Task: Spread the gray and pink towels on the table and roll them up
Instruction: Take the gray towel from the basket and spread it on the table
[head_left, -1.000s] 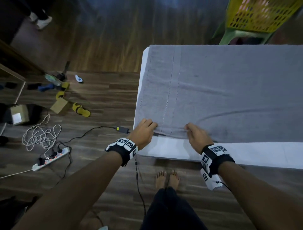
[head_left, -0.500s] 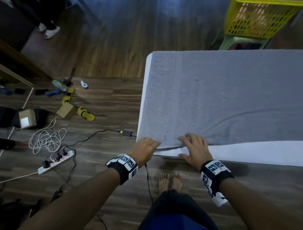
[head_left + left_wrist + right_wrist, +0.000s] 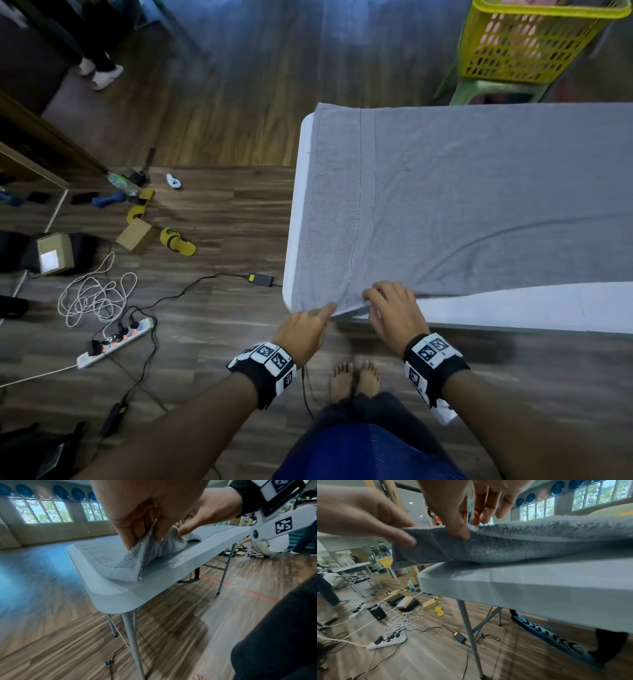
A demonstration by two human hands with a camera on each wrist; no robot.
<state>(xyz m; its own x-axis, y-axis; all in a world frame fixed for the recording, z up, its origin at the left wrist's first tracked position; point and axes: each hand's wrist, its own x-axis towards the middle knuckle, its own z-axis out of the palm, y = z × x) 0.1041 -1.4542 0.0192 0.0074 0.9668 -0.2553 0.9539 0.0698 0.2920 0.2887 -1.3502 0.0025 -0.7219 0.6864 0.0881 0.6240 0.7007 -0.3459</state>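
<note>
gray towel (image 3: pixel 479 205) spread flat on table (image 3: pixel 513 308), lower right of frame | left hand (image 3: pixel 303 330) and right hand (image 3: pixel 394 313) pinch its near corner edge | we judge it soft, light, floppy; hold the hem

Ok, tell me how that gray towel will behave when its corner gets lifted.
Probably floppy: the gray towel sags from where the left hand pinches it. Likely grippy rather than slippery, given its fuzzy pile under the right hand. It should drag along the table and wrinkle rather than lift flat.
</note>
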